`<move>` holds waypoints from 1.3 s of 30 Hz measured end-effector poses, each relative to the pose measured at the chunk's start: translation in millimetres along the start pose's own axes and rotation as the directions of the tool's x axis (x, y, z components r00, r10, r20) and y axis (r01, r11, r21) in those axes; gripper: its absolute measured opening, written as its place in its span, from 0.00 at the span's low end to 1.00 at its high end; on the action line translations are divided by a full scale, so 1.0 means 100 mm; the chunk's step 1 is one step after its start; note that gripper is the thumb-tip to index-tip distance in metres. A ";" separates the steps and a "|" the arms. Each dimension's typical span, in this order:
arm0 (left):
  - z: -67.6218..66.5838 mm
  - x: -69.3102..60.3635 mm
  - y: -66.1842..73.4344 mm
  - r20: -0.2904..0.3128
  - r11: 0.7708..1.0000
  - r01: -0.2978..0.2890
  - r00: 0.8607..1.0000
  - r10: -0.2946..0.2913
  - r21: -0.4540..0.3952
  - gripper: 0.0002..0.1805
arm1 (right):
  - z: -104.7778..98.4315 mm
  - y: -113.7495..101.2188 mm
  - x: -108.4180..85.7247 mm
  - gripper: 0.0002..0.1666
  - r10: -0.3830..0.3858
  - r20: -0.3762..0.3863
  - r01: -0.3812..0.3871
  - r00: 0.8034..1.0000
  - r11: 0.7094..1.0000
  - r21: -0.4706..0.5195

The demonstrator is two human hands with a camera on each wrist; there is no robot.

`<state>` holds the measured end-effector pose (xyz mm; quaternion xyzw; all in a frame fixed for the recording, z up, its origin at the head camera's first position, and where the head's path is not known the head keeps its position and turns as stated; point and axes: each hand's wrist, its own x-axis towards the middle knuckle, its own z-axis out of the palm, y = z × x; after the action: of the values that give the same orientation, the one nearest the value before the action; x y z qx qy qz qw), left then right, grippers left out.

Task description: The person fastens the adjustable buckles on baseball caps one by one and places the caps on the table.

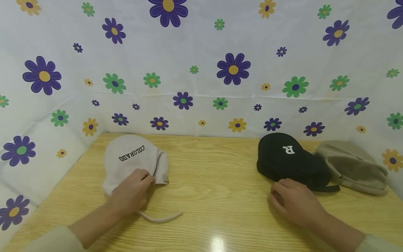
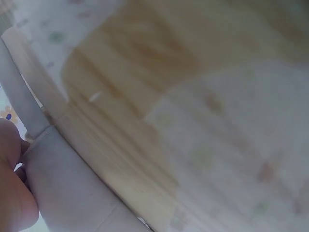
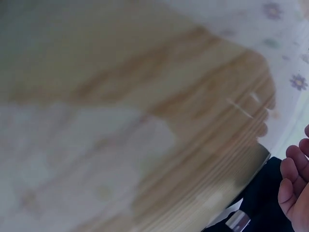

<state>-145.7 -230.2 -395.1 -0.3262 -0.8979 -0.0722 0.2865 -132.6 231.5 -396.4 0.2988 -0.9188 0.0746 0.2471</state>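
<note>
At the left of the table, my left hand (image 1: 133, 192) pinches the near edge of a pale beige cap (image 1: 129, 148) lettered COLORADO. A thin strap (image 1: 160, 220) trails from under this hand. In the left wrist view, fingers (image 2: 17, 198) meet the cap's fabric (image 2: 77, 183). On the right, my right hand (image 1: 297, 201) is at the near side of a black cap (image 1: 277, 162) with a white R. Its fingers (image 3: 295, 166) are loosely bent beside the black fabric in the right wrist view, where a metal buckle (image 3: 238, 221) shows; no grip is visible.
A khaki cap (image 1: 359, 164) lies at the far right, against the black cap. The wooden table (image 1: 211, 182) runs back to a white cloth (image 1: 201, 45) with printed flowers, which also covers both sides.
</note>
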 end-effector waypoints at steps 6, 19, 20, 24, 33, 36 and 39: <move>0.04 0.06 0.09 0.025 1.000 0.007 1.000 -0.006 -0.009 0.15 | 0.02 -0.05 0.04 0.09 -0.030 0.007 0.030 1.000 1.000 -0.002; 0.16 0.22 0.25 -0.018 0.993 -0.102 0.995 0.101 -0.063 0.15 | 0.09 -0.18 0.16 0.09 -0.077 -0.022 0.077 0.997 0.997 0.020; 0.17 0.23 0.27 -0.021 0.992 -0.108 0.994 0.107 -0.064 0.14 | 0.09 -0.19 0.17 0.09 -0.081 -0.019 0.082 0.997 0.996 0.023; 0.21 0.30 0.33 -0.018 0.988 -0.131 0.991 0.129 -0.078 0.12 | 0.10 -0.23 0.20 0.09 -0.075 0.012 0.075 0.997 0.997 0.032; 0.30 0.43 0.49 -0.037 0.975 -0.192 0.981 0.189 -0.113 0.09 | 0.11 -0.35 0.27 0.07 -0.083 0.051 0.080 0.995 0.996 0.047; 0.33 0.47 0.55 -0.044 0.971 -0.210 0.977 0.207 -0.117 0.08 | 0.11 -0.39 0.30 0.06 -0.093 0.077 0.089 0.993 0.994 0.061; 0.36 0.51 0.61 -0.059 0.966 -0.231 0.973 0.225 -0.114 0.06 | 0.11 -0.42 0.33 0.06 -0.111 0.082 0.105 0.990 0.992 0.074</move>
<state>-156.4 -143.7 -399.5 -0.4421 -0.8418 -0.1000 0.2931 -135.3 177.1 -390.5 0.3592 -0.9079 0.0799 0.2005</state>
